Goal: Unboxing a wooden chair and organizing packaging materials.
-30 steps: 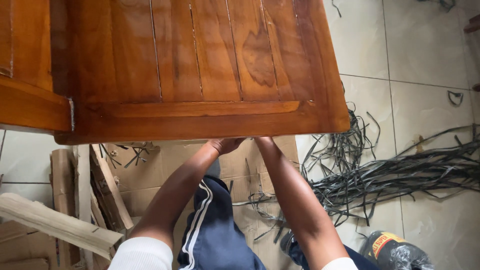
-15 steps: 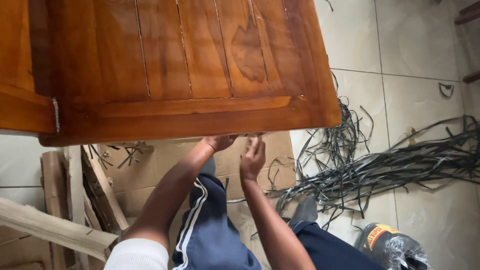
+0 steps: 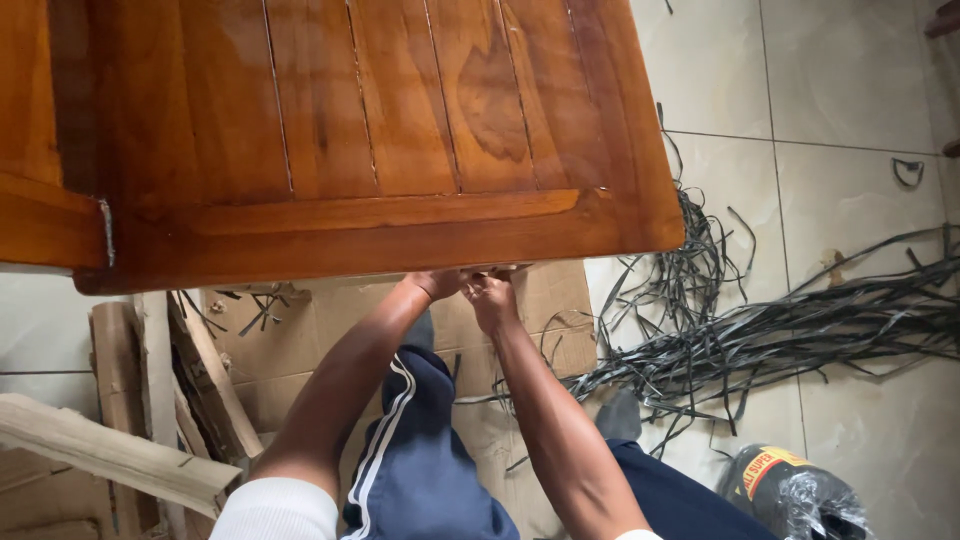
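Observation:
A brown wooden slatted panel [image 3: 380, 130], like a chair seat or tabletop, fills the upper part of the head view. Both my arms reach forward beneath its near edge. My left hand [image 3: 440, 283] is mostly hidden under that edge, only its wrist and knuckles showing. Right beside it, my right hand [image 3: 490, 297] has curled fingers, close against the left hand. Whatever the fingers hold is hidden by the panel. My knees in dark blue trousers with white stripes [image 3: 420, 440] are below.
Flattened cardboard [image 3: 540, 310] lies on the tiled floor under my hands. A heap of dark plastic strips [image 3: 780, 320] spreads to the right. Rough wood offcuts [image 3: 120, 440] lie at the left. A plastic-wrapped can [image 3: 790, 490] sits at the lower right.
My right hand dropped away from the panel's edge, then came back up beside my left hand. The view drifted slightly; the panel stays put.

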